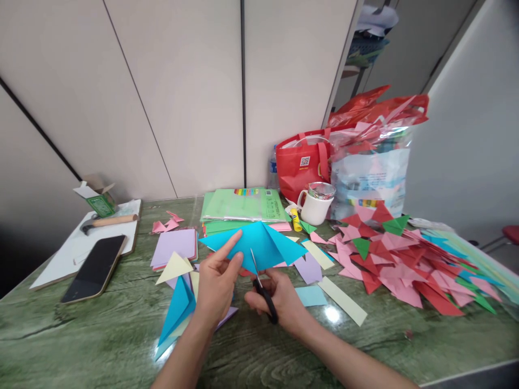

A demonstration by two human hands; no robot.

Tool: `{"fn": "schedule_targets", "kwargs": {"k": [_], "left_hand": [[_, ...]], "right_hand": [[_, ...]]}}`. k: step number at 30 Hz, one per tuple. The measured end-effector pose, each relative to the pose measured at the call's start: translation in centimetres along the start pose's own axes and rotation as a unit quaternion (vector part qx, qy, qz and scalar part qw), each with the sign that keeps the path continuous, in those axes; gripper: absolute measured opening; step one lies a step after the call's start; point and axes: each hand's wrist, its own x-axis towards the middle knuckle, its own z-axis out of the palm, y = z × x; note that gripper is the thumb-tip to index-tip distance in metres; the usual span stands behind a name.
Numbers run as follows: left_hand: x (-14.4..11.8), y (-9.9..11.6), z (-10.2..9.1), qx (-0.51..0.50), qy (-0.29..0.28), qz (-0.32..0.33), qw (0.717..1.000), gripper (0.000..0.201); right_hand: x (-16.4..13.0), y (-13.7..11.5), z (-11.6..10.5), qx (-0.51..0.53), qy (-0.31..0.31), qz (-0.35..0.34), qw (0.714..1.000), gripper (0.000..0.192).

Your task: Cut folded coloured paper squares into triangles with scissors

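My left hand (217, 283) pinches the folded blue paper (255, 244), my right hand (279, 300) grips scissors (261, 283) mid-cut; many folded pieces (405, 265) already heaped on the bench (101, 335).

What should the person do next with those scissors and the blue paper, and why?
Probably close the scissors to carry the cut further. The right hand grips their handles with the blades reaching into the lower edge of the folded blue paper, which the left hand holds up.
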Motion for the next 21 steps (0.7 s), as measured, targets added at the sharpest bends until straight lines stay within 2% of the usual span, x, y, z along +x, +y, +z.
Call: {"fn": "schedule_targets", "kwargs": {"k": [9, 15, 18, 21], "left_hand": [[0.0, -0.2, -0.2, 0.026, -0.001, 0.004, 1.0, 0.052], [0.2, -0.2, -0.1, 0.011, 0.003, 0.023, 1.0, 0.043], [0.5, -0.1, -0.2, 0.021, 0.026, 0.032, 0.999, 0.043], [0.8, 0.2, -0.5, 0.009, 0.07, 0.037, 0.997, 0.046]], "right_hand": [[0.0, 0.4, 0.1, -0.001, 0.011, 0.029, 1.0, 0.041], [0.1, -0.2, -0.1, -0.007, -0.01, -0.025, 1.0, 0.04], [0.2, -0.6, -0.5, 0.002, -0.039, -0.002, 0.999, 0.039], [0.1, -1.1, -0.9, 0.016, -0.112, 0.02, 0.993, 0.037]]}}
